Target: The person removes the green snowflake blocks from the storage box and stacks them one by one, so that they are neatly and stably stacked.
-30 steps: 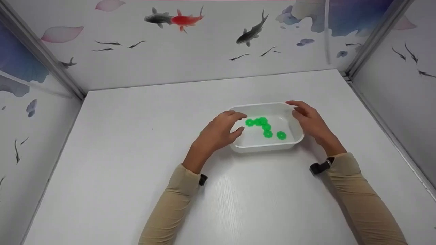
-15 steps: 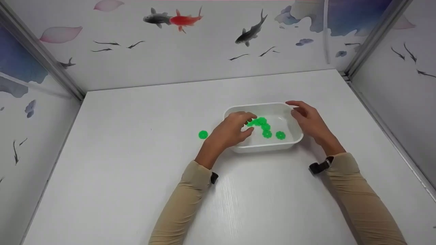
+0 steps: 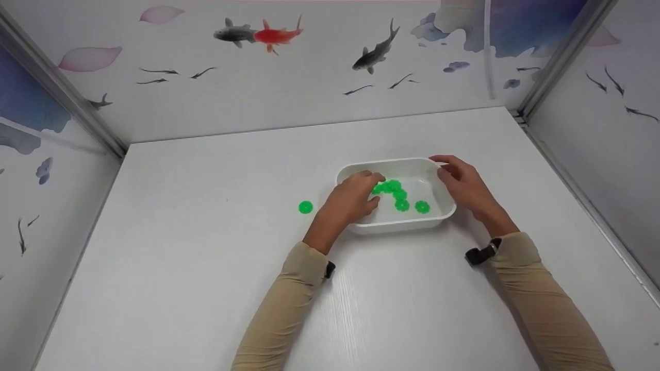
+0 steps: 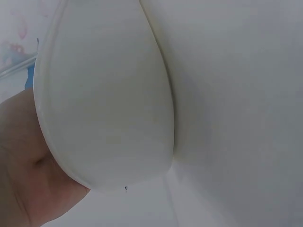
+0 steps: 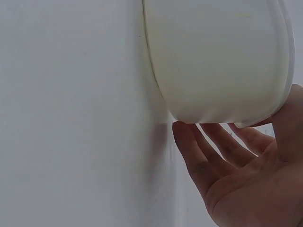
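A white oblong plastic basin (image 3: 402,225) stands on the table. Several small green flower-shaped pieces (image 3: 400,195) lie in it, with one piece (image 3: 422,207) apart to the right. My left hand (image 3: 348,198) reaches over the basin's left rim, thumb and fingers spread near the leftmost pieces; its fingertips partly cover one. The left wrist view has only the basin's outer wall (image 4: 104,94) and part of that hand. My right hand (image 3: 466,188) grips the basin's right end, thumb at the rim and fingers outside. Left of the basin, a green piece (image 3: 305,207) lies on the table.
The white table (image 3: 206,257) extends to the left and in front of the basin. Panels printed with fish (image 3: 277,36) stand along the back and both sides. A black strap (image 3: 482,253) circles the right wrist.
My left hand has moved right and farther into the basin. The green piece on the table, out of sight one second ago, now shows left of that hand. My right hand stays at the basin's end.
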A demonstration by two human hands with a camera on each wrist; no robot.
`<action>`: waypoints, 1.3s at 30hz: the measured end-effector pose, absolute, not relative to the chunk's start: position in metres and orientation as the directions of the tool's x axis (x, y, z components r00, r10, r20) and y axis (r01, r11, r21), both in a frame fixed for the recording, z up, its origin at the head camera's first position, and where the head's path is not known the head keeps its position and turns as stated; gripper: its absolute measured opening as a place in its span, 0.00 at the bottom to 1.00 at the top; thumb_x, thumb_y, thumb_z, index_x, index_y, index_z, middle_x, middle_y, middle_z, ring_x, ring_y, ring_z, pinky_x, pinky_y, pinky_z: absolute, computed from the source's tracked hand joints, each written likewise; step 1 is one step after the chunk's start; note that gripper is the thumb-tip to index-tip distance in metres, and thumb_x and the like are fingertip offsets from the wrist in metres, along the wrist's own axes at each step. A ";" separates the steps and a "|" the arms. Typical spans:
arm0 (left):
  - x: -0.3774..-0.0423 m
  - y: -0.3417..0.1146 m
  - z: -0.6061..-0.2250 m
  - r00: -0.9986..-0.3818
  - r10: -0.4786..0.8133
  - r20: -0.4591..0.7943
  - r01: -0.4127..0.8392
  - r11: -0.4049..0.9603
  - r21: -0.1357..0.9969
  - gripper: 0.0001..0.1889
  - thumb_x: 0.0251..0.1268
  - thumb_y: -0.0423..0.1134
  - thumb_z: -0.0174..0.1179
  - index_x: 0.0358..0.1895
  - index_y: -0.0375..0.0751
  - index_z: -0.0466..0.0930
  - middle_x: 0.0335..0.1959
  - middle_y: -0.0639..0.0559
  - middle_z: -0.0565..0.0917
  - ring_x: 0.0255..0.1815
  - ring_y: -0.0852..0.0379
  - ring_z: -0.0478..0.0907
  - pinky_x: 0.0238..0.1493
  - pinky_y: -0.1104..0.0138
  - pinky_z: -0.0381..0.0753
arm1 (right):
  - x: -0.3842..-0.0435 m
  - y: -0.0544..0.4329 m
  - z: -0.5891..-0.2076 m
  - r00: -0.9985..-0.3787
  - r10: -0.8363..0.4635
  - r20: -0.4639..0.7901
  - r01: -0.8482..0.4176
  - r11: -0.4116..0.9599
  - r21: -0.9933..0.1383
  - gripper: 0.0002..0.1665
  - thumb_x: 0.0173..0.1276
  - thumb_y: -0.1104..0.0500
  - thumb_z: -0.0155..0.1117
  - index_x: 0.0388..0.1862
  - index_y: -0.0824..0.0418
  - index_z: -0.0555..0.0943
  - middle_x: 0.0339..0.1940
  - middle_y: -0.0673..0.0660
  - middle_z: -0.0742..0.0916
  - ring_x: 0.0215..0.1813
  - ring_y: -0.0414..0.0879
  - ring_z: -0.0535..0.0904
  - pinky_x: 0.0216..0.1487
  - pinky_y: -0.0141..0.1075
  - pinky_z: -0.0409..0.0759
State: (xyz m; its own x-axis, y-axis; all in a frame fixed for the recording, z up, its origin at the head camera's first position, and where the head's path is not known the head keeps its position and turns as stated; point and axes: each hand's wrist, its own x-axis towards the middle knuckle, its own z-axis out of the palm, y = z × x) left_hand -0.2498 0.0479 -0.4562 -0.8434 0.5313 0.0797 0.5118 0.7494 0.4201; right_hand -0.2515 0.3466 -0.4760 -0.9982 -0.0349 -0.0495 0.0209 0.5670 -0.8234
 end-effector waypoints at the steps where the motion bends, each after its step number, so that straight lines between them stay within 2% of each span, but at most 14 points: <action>1: -0.251 0.049 -0.456 -0.845 0.529 0.077 0.509 0.752 0.417 0.25 0.78 0.41 0.68 0.74 0.48 0.79 0.70 0.48 0.84 0.69 0.53 0.83 0.71 0.61 0.83 | -0.251 0.347 -0.476 -0.998 -0.034 -0.050 0.022 0.564 -0.826 0.28 0.89 0.46 0.51 0.82 0.46 0.71 0.74 0.63 0.81 0.71 0.57 0.77 0.69 0.47 0.78; 10: -0.257 0.059 -0.458 -0.858 0.513 0.044 0.489 0.786 0.378 0.24 0.78 0.43 0.68 0.74 0.48 0.80 0.68 0.50 0.85 0.67 0.55 0.83 0.71 0.61 0.83 | -0.252 0.349 -0.475 -0.998 -0.038 -0.044 0.015 0.571 -0.821 0.28 0.89 0.45 0.51 0.82 0.47 0.71 0.73 0.63 0.82 0.69 0.56 0.78 0.63 0.39 0.79; 18: -0.262 0.065 -0.462 -0.854 0.516 0.070 0.512 0.806 0.296 0.15 0.77 0.39 0.67 0.62 0.44 0.87 0.53 0.50 0.88 0.51 0.55 0.82 0.56 0.59 0.88 | -0.251 0.351 -0.478 -0.998 -0.054 -0.029 -0.007 0.564 -0.826 0.28 0.89 0.45 0.50 0.82 0.48 0.71 0.70 0.65 0.83 0.67 0.57 0.80 0.56 0.34 0.82; 21: -0.263 0.066 -0.464 -0.860 0.506 0.072 0.504 0.819 0.275 0.13 0.78 0.41 0.67 0.60 0.45 0.87 0.51 0.50 0.89 0.49 0.55 0.81 0.54 0.58 0.88 | -0.251 0.351 -0.478 -0.998 -0.054 -0.037 0.000 0.562 -0.827 0.28 0.89 0.45 0.50 0.83 0.47 0.71 0.71 0.65 0.83 0.67 0.56 0.79 0.57 0.35 0.82; 28: -0.263 0.066 -0.467 -0.866 0.494 0.075 0.498 0.841 0.214 0.12 0.79 0.45 0.67 0.58 0.47 0.88 0.54 0.50 0.88 0.51 0.55 0.83 0.55 0.59 0.89 | -0.252 0.350 -0.478 -0.998 -0.046 -0.048 0.013 0.563 -0.826 0.28 0.89 0.45 0.51 0.82 0.46 0.71 0.72 0.62 0.82 0.67 0.55 0.78 0.59 0.35 0.80; 39: -0.263 0.063 -0.467 -0.868 0.494 0.048 0.491 0.839 0.234 0.12 0.76 0.45 0.70 0.55 0.46 0.89 0.50 0.50 0.87 0.47 0.55 0.78 0.53 0.61 0.87 | -0.253 0.348 -0.479 -0.998 -0.041 -0.055 0.022 0.563 -0.826 0.27 0.89 0.45 0.50 0.82 0.45 0.72 0.72 0.62 0.82 0.68 0.54 0.79 0.60 0.36 0.79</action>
